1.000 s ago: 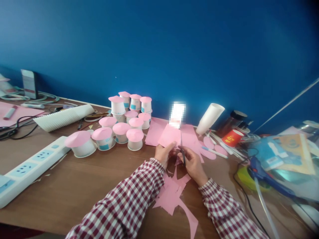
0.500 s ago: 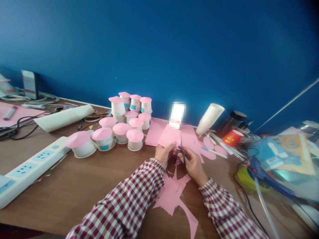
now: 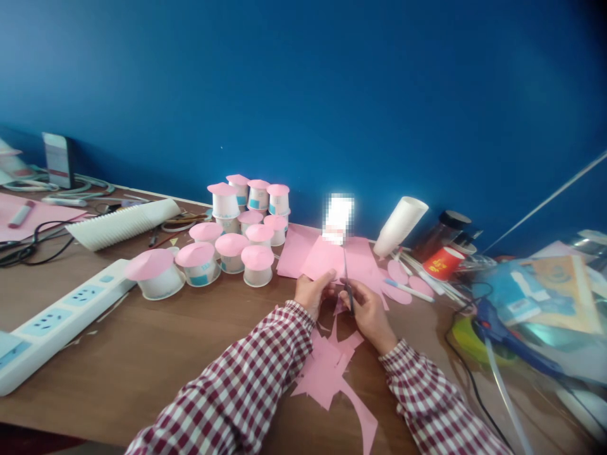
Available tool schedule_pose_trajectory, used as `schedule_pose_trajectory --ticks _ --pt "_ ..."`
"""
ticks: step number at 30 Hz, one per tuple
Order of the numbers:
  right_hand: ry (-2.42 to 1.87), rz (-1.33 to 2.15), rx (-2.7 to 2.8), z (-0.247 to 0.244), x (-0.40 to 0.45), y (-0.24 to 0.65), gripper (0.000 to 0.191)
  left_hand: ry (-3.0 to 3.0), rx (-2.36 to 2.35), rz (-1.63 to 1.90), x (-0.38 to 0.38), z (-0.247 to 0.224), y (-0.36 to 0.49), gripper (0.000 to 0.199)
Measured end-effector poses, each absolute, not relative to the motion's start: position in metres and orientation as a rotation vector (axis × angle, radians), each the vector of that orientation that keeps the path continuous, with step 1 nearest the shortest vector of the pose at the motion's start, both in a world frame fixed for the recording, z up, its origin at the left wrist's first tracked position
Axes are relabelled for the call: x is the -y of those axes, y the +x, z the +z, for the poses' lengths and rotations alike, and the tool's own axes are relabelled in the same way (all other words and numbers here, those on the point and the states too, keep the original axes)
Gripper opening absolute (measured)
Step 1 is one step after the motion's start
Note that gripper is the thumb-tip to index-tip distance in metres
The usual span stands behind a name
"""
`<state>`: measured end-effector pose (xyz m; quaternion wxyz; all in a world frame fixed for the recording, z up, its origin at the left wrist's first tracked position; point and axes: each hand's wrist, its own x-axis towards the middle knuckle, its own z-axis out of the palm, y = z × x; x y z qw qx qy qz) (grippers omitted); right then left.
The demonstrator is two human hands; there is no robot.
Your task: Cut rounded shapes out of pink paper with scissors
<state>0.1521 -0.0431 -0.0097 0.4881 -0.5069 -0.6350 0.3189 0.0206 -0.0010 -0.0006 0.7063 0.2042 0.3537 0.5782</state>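
Pinched between the thumb and fingers of my left hand [image 3: 313,294] is a sheet of pink paper [image 3: 317,260]. My right hand [image 3: 370,309] grips scissors [image 3: 348,287], their blades pointing away from me at the paper's right part. Whether the blades are apart is too small to make out. More pink sheets [image 3: 290,249] lie flat behind my hands. Below my wrists is a pile of pink paper scraps [image 3: 322,373]. Just right of my right hand lie pink paper ovals [image 3: 397,292] and a pen [image 3: 408,291].
Several paper cups with pink paper tops [image 3: 232,253] stand to the left, some stacked. A power strip [image 3: 57,322] and a stack of nested cups [image 3: 126,222] lie further left. On the right are a leaning cup stack [image 3: 401,226], a red cup [image 3: 443,262] and a blue glue gun [image 3: 516,344] with a cord.
Almost nothing differs. Both hands keep their places on the paper and the scissors; the whole view shifts very slightly.
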Motion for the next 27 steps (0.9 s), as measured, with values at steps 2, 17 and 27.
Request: schedule_pose_trajectory --ticks 2,17,27 --pt "-1.242 0.768 1.549 -0.0089 0.0435 0.1520 0.041 0.459 -0.792 1.282 0.0009 -0.0006 0.0204 0.027" --pt "-1.250 0.789 1.544 -0.0091 0.0435 0.1532 0.040 0.450 -0.802 1.301 0.0011 0.0013 0.0207 0.029" --pt "-1.263 0.807 1.509 -0.0144 0.0393 0.1576 0.041 0.532 -0.885 1.268 0.0012 -0.0031 0.0222 0.032"
